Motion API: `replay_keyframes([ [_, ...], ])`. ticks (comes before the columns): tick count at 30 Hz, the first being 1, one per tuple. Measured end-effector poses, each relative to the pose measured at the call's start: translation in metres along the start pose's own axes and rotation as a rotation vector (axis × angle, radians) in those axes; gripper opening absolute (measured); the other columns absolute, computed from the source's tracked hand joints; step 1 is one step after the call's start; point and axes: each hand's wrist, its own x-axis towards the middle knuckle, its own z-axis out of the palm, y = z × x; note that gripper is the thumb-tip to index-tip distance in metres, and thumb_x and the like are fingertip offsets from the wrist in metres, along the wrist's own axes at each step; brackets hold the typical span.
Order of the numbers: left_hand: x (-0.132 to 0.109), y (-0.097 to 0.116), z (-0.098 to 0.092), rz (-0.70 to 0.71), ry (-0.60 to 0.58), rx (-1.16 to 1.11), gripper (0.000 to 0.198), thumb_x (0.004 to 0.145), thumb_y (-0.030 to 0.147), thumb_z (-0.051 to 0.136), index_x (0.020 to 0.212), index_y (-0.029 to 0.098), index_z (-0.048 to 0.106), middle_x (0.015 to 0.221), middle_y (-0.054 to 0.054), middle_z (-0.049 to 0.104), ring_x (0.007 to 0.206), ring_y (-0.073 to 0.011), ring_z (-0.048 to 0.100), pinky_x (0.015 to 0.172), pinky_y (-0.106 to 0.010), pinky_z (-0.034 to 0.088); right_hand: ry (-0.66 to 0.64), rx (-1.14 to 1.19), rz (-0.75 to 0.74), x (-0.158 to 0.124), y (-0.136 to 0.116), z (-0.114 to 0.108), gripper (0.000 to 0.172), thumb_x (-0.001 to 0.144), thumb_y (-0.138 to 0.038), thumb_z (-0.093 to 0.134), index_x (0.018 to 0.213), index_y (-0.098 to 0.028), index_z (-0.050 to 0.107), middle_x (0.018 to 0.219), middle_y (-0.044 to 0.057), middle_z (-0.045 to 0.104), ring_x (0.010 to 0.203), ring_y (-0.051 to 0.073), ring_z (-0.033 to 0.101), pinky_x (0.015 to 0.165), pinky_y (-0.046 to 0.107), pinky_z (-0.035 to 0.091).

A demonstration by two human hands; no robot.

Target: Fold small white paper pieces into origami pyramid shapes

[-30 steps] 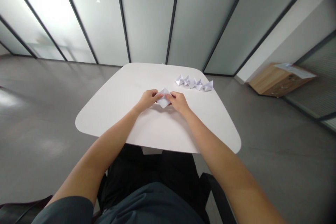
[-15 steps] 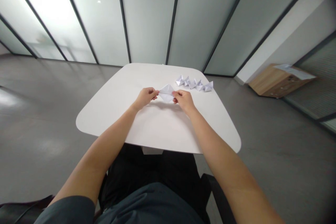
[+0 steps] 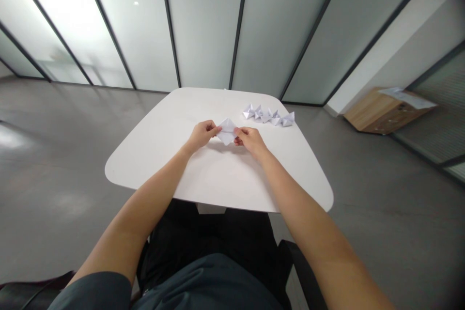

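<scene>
Left hand [image 3: 202, 135]: grip closed, thumb and fingers pinching the left corner of a folded white paper [image 3: 227, 133]. Paper: diamond outline, crease running across between the hands; appears held just above the worktop [image 3: 156, 155], shadow below. Change over the last half second: right hand [image 3: 251, 139] has come inward; paper now spans a narrower gap. Judged: shaping in hand, done from both side corners. Right grip closed on the right corner, so the paper lies directly between the two grips, touching both. Farther right, beyond that hand: row of folded paper pieces [image 3: 266, 116], unmoved.
</scene>
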Motion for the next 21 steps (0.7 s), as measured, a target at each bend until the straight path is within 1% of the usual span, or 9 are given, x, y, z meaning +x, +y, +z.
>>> replay_keyframes([
  [3,0.0011,-0.0013,-0.0028,0.0,0.003,-0.075,0.043,0.086,0.058,0.07,0.074,0.017,0.06,0.066,0.0,0.06,0.061,-0.012,0.052,0.057,-0.025,0.035,-0.021,-0.019,0.015,-0.0003,-0.0002,-0.0001,0.051,0.083,-0.065,0.077,0.074,-0.016,0.068,0.072,0.007,0.071,0.058,0.014,0.064,0.054,0.024,0.057],
  [8,0.0009,0.0028,-0.0015,-0.059,-0.025,-0.219,0.045,0.087,0.058,0.07,0.074,0.016,0.06,0.065,0.0,0.057,0.06,-0.0099,0.05,0.058,-0.023,0.036,-0.037,-0.022,-0.064,-0.0013,-0.004,-0.0029,0.055,0.082,-0.068,0.076,0.067,-0.016,0.065,0.063,0.004,0.066,0.049,0.01,0.055,0.046,0.021,0.048],
  [9,0.0008,0.0037,-0.0003,-0.077,-0.023,-0.257,0.045,0.087,0.059,0.069,0.076,0.016,0.061,0.066,0.0,0.058,0.061,-0.0098,0.051,0.058,-0.023,0.037,-0.038,-0.005,-0.063,-0.0015,-0.0045,-0.0033,0.055,0.082,-0.068,0.076,0.066,-0.016,0.065,0.063,0.004,0.066,0.049,0.01,0.055,0.046,0.02,0.048],
  [11,0.0006,0.0046,0.0017,-0.101,-0.004,-0.323,0.042,0.086,0.057,0.071,0.088,0.016,0.064,0.068,0.0,0.06,0.063,-0.0102,0.055,0.062,-0.023,0.041,-0.04,0.033,-0.042,-0.0016,-0.0042,-0.0034,0.054,0.081,-0.067,0.078,0.067,-0.016,0.065,0.063,0.004,0.065,0.05,0.011,0.056,0.046,0.021,0.048],
  [13,0.0005,0.0042,0.0026,-0.101,0.023,-0.379,0.042,0.083,0.052,0.076,0.103,0.018,0.061,0.068,0.002,0.062,0.066,-0.0107,0.059,0.065,-0.023,0.045,-0.048,0.062,0.002,-0.0012,-0.0027,-0.0027,0.053,0.082,-0.065,0.077,0.07,-0.015,0.066,0.065,0.005,0.066,0.051,0.012,0.057,0.047,0.021,0.05],
  [15,0.0005,0.0031,0.0021,-0.092,0.03,-0.409,0.043,0.081,0.047,0.08,0.107,0.021,0.058,0.066,0.004,0.061,0.065,-0.0106,0.059,0.066,-0.022,0.046,-0.045,0.068,0.041,0.0,-0.0011,-0.0016,0.051,0.087,-0.064,0.073,0.074,-0.015,0.066,0.068,0.006,0.067,0.053,0.013,0.059,0.048,0.023,0.052],
  [17,0.001,0.0019,0.0011,-0.101,0.034,-0.412,0.04,0.081,0.046,0.08,0.103,0.021,0.058,0.065,0.005,0.06,0.063,-0.0099,0.059,0.063,-0.021,0.045,-0.002,0.054,0.029,0.0015,-0.0008,-0.0008,0.044,0.091,-0.059,0.068,0.085,-0.015,0.068,0.077,0.008,0.07,0.054,0.014,0.061,0.048,0.024,0.055],
  [19,0.002,0.0009,0.0002,-0.137,0.036,-0.412,0.038,0.08,0.046,0.081,0.1,0.02,0.063,0.066,0.003,0.06,0.062,-0.0093,0.058,0.06,-0.02,0.042,0.038,0.059,-0.031,0.0024,-0.002,-0.001,0.034,0.093,-0.049,0.064,0.107,-0.018,0.069,0.098,0.009,0.073,0.06,0.014,0.066,0.053,0.027,0.059],
  [21,0.003,0.0003,0.0001,-0.185,0.045,-0.438,0.039,0.079,0.047,0.082,0.1,0.018,0.067,0.07,0.001,0.062,0.063,-0.0087,0.057,0.058,-0.019,0.041,0.027,0.067,-0.122,0.0021,-0.0039,-0.0019,0.037,0.09,-0.037,0.062,0.124,-0.025,0.066,0.122,0.007,0.07,0.075,0.016,0.072,0.064,0.03,0.063],
])
